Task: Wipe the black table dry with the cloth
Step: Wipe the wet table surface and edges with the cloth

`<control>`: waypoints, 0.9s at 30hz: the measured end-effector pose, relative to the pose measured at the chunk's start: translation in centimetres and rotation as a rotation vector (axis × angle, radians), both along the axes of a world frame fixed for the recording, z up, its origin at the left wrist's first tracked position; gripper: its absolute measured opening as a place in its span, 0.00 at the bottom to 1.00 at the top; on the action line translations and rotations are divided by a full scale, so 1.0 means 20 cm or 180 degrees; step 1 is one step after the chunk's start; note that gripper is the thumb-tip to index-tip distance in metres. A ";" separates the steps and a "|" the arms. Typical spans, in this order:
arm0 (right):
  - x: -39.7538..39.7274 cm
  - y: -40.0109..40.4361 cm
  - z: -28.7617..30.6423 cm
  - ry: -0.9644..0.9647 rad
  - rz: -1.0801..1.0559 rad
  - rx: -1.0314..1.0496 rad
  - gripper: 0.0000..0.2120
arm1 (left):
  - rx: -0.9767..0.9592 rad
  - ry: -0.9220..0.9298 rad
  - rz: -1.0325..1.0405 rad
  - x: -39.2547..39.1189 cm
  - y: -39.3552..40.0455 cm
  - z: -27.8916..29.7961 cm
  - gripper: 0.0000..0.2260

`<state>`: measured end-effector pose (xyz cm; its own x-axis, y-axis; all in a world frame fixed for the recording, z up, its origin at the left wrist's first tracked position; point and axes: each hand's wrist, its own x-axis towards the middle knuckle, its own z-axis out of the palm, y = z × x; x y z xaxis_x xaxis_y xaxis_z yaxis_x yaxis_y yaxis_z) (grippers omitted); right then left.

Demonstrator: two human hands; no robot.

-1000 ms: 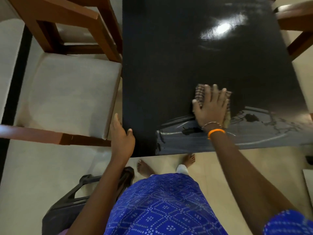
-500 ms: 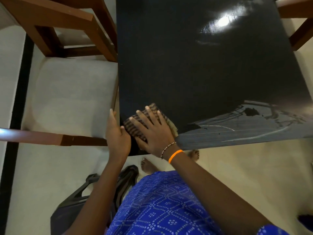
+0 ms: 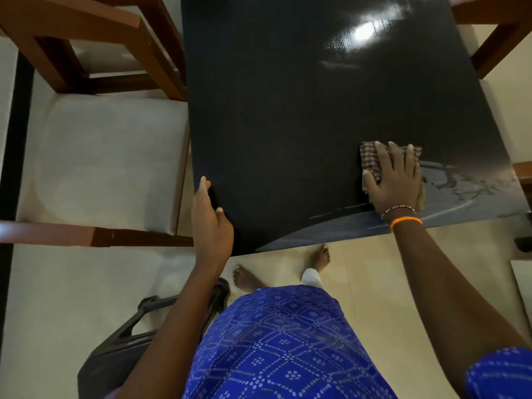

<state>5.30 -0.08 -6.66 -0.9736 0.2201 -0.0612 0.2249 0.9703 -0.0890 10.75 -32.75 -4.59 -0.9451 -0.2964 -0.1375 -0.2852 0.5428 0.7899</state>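
- Head view looks straight down on a glossy black table [image 3: 288, 116], with the person's bare feet on pale floor tiles [image 3: 359, 272] just past its near edge.
- Right hand [image 3: 394, 180] lies flat on a checked cloth [image 3: 370, 156], fingers straight and slightly spread, pressing it onto the tabletop near the near right corner.
- Cloth shows beyond the fingertips and beside the thumb (the rest is hidden under the palm).
- Wet streaks [image 3: 466, 182] shine on the surface to the right of the cloth and along the near edge below the wrist.
- An orange band [image 3: 406, 221] and a beaded bracelet [image 3: 398, 210] circle the right wrist.
- Left hand [image 3: 211, 223] rests against the table's near left corner, thumb on top and fingers extended along the side edge, holding nothing.
- Wooden chair [image 3: 95, 156] with a pale seat cushion stands just beside the table's left edge.
- Dark bag [image 3: 115, 358] sits on the floor at lower left.
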 end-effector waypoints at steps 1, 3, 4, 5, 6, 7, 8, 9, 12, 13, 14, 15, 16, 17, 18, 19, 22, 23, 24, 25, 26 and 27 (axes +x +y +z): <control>0.01 -0.05 -0.01 0.0007 -0.0089 -0.0020 0.32 | 0.0039 0.0024 0.0011 0.00 0.00 0.00 0.26; 0.03 -0.15 -0.02 -0.0038 -0.0172 -0.0063 0.32 | 0.0103 0.0053 0.0020 0.00 0.00 0.00 0.26; 0.05 -0.22 -0.03 -0.0058 -0.0127 -0.0056 0.32 | 0.0112 0.0069 0.0028 0.00 0.01 0.00 0.26; 0.08 -0.29 -0.03 -0.0063 -0.0049 -0.0037 0.32 | 0.0101 0.0086 0.0026 0.00 0.01 0.00 0.26; 0.12 -0.38 -0.03 -0.0063 0.0057 -0.0035 0.32 | 0.0082 0.0106 0.0016 0.00 0.02 -0.01 0.26; 0.16 -0.48 -0.03 -0.0062 0.0203 -0.0070 0.32 | 0.0065 0.0120 0.0001 -0.01 0.03 -0.01 0.26; 0.20 -0.59 -0.03 -0.0060 0.0403 -0.0154 0.32 | 0.0060 0.0134 -0.0020 -0.01 0.04 0.00 0.26; 0.25 -0.71 -0.04 -0.0044 0.0666 -0.0282 0.32 | 0.0068 0.0147 -0.0038 -0.01 0.05 0.00 0.26; 0.43 -0.98 -0.05 -0.0046 0.1580 -0.0591 0.30 | 0.0158 0.0156 0.0016 0.00 0.09 0.03 0.26; 0.47 -1.02 -0.05 -0.0085 0.1858 -0.0464 0.29 | 0.0207 0.0172 0.0070 0.01 0.11 0.04 0.26; 0.51 -1.04 -0.06 -0.0138 0.2086 -0.0270 0.29 | 0.0247 0.0191 0.0110 0.01 0.13 0.06 0.26; 0.51 -1.01 -0.06 -0.0180 0.2251 -0.0131 0.29 | 0.0270 0.0209 0.0102 0.01 0.16 0.07 0.26; 0.51 -0.96 -0.06 -0.0173 0.2389 -0.0075 0.29 | 0.0283 0.0224 0.0047 0.01 0.19 0.08 0.25; 0.49 -0.90 -0.06 -0.0124 0.2528 -0.0077 0.28 | 0.0299 0.0220 -0.0043 0.01 0.23 0.09 0.25; 0.48 -0.83 -0.07 -0.0055 0.2647 -0.0141 0.28 | 0.0322 0.0203 -0.0151 0.01 0.27 0.10 0.25; 0.47 -0.74 -0.08 0.0008 0.2721 -0.0224 0.27 | 0.0343 0.0191 -0.0264 0.00 0.31 0.11 0.25; 0.46 -0.40 -0.09 0.0213 0.2561 -0.0149 0.28 | 0.0286 0.0254 -0.0688 0.00 0.49 0.12 0.24; 0.46 -0.27 -0.09 0.0258 0.2415 -0.0060 0.29 | 0.0246 0.0275 -0.0831 0.01 0.56 0.11 0.24; 0.46 -0.13 -0.09 0.0290 0.2261 0.0016 0.29 | 0.0229 0.0276 -0.0954 0.01 0.62 0.11 0.24; 0.46 0.02 -0.09 0.0310 0.2099 0.0063 0.29 | 0.0231 0.0255 -0.1064 0.02 0.68 0.11 0.24; 0.47 0.18 -0.08 0.0307 0.1919 0.0070 0.29 | 0.0231 0.0217 -0.1175 0.02 0.74 0.11 0.24; 0.48 0.33 -0.07 0.0278 0.1713 0.0040 0.29 | 0.0209 0.0168 -0.1295 0.03 0.80 0.10 0.24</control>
<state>14.82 6.46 -8.09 -0.9502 -0.3105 0.0242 -0.3115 0.9475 -0.0727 11.38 -16.82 -2.50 -0.9896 0.1106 -0.0919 -0.0160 0.5508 0.8345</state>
